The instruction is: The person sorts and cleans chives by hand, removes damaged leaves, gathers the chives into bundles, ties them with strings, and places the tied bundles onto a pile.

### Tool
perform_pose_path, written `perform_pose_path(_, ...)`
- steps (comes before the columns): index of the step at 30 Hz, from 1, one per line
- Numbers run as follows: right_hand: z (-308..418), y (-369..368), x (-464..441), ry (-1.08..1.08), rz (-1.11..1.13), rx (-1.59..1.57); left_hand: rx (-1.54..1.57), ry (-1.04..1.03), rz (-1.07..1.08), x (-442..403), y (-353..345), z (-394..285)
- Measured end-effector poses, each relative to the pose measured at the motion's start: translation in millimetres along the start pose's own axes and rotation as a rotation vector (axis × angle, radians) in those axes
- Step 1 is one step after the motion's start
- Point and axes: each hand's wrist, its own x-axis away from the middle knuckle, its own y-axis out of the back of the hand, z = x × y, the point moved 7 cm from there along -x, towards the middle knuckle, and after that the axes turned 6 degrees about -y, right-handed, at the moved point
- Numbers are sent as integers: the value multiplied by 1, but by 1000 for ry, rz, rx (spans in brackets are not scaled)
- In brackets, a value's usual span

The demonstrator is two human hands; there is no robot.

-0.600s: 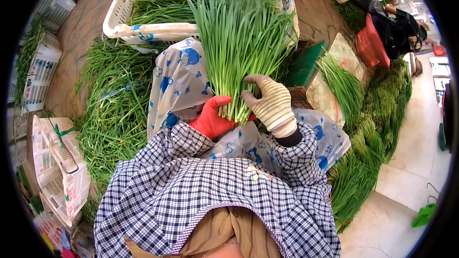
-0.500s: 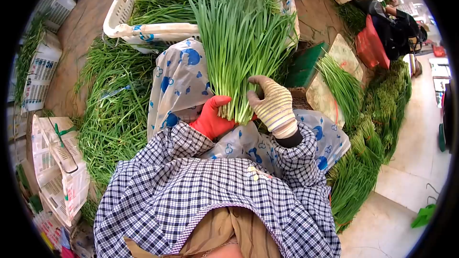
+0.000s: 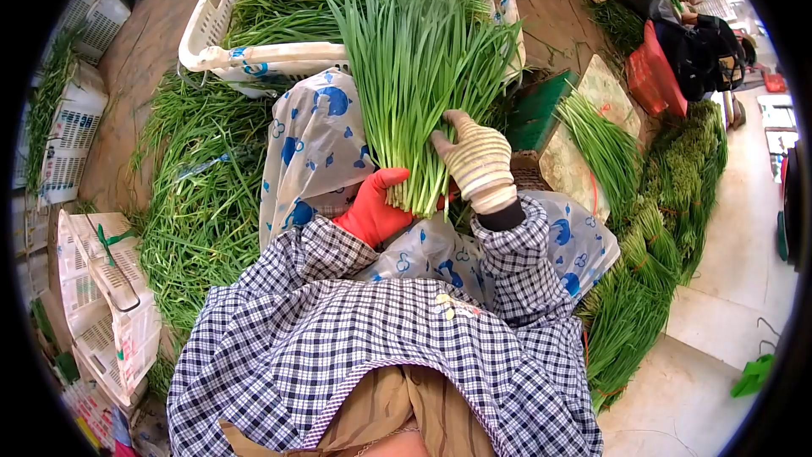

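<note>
My left hand [image 3: 374, 208], in a red glove, is closed around the pale lower ends of a thick bunch of garlic chives [image 3: 419, 93]. The bunch stands fanned out above my lap, its green leaves pointing away from me. On its right edge lies my right hand [image 3: 480, 161] in a striped knit glove, thumb and forefinger bent against the stalks. Its other fingers are partly hidden. Under both hands, a clear plastic sheet with blue prints [image 3: 317, 135] covers my legs.
Ahead stands a white crate [image 3: 279, 55] filled with chives. A loose heap of leaves [image 3: 203, 203] lies left, beside another white crate [image 3: 110, 305]. To the right are a board [image 3: 575, 169] with a small bunch on it, tied bundles [image 3: 634, 313] and a red container [image 3: 655, 76].
My right hand has slid a little up along the bunch's right edge. My left hand keeps its hold on the stalk ends, and the bunch has barely shifted.
</note>
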Motion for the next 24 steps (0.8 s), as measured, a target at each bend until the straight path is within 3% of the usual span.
perform_pose_path(3,1,-7,-2,37,-69,-27,-44,-9,5,-1,4,-1)
perform_pose_path(6,-17,0,5,-12,-287,-631,-68,-16,-32,-1,-1,0)
perform_pose_path(9,-31,-5,13,-162,-250,-1073,-39,-6,-49,-2,3,3)
perform_pose_path(14,-30,-13,17,-229,-154,-1187,-39,-22,-189,-2,20,5)
perform_pose_path(17,-17,-12,17,-162,-170,-1252,-96,38,-99,1,16,5)
perform_pose_path(20,-7,-21,18,-246,115,-1374,-63,57,-70,1,17,6)
perform_pose_path(21,-12,-18,17,-244,116,-1375,-49,68,-61,1,17,6)
perform_pose_path(24,-4,-17,23,-109,435,-1384,-175,68,-121,4,20,4)
